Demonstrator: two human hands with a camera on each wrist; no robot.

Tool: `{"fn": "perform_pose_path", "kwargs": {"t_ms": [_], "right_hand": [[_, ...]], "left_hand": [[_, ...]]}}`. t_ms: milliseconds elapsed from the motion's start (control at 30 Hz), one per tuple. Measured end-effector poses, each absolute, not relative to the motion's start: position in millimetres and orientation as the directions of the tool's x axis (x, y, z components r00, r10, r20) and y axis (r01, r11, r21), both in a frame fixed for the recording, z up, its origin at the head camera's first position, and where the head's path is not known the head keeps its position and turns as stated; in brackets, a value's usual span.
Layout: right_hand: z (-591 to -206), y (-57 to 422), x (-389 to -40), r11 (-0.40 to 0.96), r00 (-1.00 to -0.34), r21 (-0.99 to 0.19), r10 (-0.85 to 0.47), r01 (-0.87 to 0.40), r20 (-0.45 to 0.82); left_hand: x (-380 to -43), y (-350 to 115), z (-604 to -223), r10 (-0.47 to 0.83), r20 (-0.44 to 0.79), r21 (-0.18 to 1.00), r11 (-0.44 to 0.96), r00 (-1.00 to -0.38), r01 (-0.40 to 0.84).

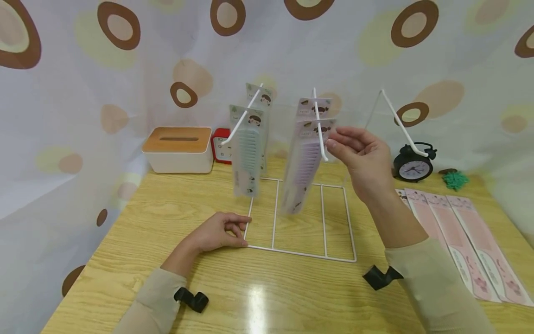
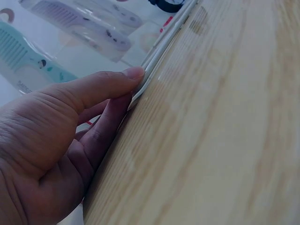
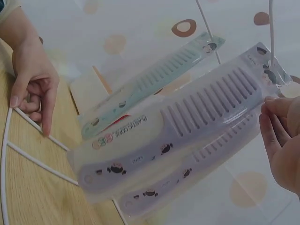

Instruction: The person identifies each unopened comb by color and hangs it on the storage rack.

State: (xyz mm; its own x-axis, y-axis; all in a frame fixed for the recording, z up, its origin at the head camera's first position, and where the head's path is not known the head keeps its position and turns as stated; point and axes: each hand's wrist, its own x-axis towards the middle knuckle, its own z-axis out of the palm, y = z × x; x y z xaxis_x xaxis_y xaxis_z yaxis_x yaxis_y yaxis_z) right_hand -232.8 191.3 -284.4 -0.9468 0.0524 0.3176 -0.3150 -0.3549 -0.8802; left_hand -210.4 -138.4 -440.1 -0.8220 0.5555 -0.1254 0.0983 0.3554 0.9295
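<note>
Right hand (image 1: 369, 162) pinches a purple comb pack (image 1: 306, 162) by its edge; left hand (image 1: 221, 232) grips the white rack (image 1: 300, 253).
Head: the pack hangs on the middle hook (image 1: 317, 111) before its twin (image 1: 306, 108), turquoise packs (image 1: 248, 155) to the left. Left wrist: thumb (image 2: 133, 73) and fingers (image 2: 110, 119) clasp the base wire (image 2: 164, 48). Right wrist: fingertips (image 3: 272, 104) meet the pack's upper edge.

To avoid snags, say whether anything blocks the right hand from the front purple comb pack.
Nothing visible does: the right hand has its fingertips at the upper edge of the front purple comb pack. In the head view, the middle hook runs left of them.
</note>
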Motion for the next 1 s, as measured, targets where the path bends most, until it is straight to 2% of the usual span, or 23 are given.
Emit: {"fn": "perform_pose_path", "kwargs": {"t_ms": [233, 467, 700, 867, 1000], "right_hand": [[-306.8, 221.8, -241.0, -0.122, -0.955, -0.947, 0.021, -0.297, 0.297], [-340.4, 275.1, -250.8, 0.166, -0.989, -0.975, -0.015, -0.145, 0.144], [-380.6, 334.2, -261.9, 0.410, -0.994, -0.906, -0.015, -0.107, 0.110], [-404.2, 371.3, -265.5, 0.525, -0.991, -0.842, -0.012, -0.122, 0.137], [-415.5, 392.5, -265.7, 0.635, -0.996, -0.769, -0.007, -0.073, 0.089]], "left_hand": [[-210.1, -138.4, -439.9, 0.553, -0.117, 0.927, 0.358, -0.825, 0.109], [-211.9, -137.2, -439.5, 0.560, -0.113, 0.923, 0.365, -0.821, 0.122], [-212.8, -139.4, -441.6, 0.564, -0.113, 0.928, 0.353, -0.818, 0.116], [-211.8, -139.7, -443.2, 0.560, -0.115, 0.930, 0.351, -0.820, 0.110], [-211.1, -138.8, -443.7, 0.558, -0.112, 0.932, 0.346, -0.823, 0.108]]}}
